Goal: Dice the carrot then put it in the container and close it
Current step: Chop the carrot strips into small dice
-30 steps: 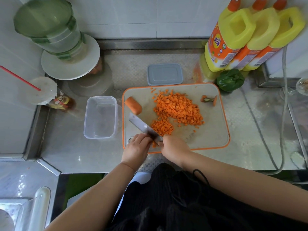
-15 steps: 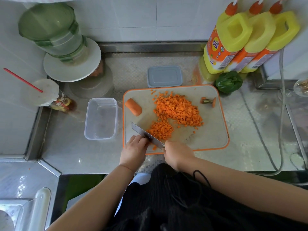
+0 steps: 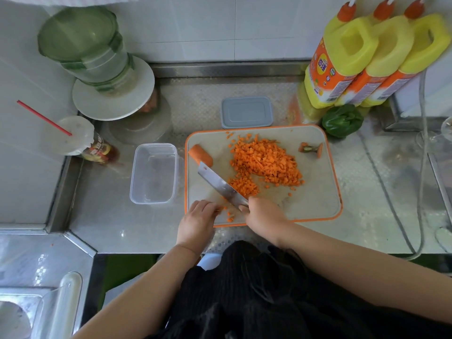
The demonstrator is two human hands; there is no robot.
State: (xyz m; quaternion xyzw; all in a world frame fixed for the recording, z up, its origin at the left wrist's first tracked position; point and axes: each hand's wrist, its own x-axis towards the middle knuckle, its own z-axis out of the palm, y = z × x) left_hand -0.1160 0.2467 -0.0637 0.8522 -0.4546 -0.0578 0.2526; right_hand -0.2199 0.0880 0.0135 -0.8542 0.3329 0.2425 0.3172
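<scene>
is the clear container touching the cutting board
Apart. The head view shows a strip of bare counter between the clear container and the cutting board's orange left edge.

Green pepper (image 3: 342, 121) beside three yellow bottles (image 3: 371, 59).

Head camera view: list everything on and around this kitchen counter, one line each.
Orange-rimmed white cutting board: one, on the steel counter.
Diced carrot pile: one, orange, on the board's middle.
Uncut carrot chunk: one, orange, board's left end.
Carrot top scrap: one, orange-green, board's right end.
Steel cleaver: one, silver, over the board.
Clear plastic container: one, empty, left of the board.
Grey plastic lid: one, behind the board.
Yellow detergent bottles: three, back right.
Green bell pepper: one, beside the bottles.
Green-lidded jar: one, back left.
Cup with red straw: one, left.
Left hand: steadying carrot bits.
Right hand: grip on the cleaver.
</scene>
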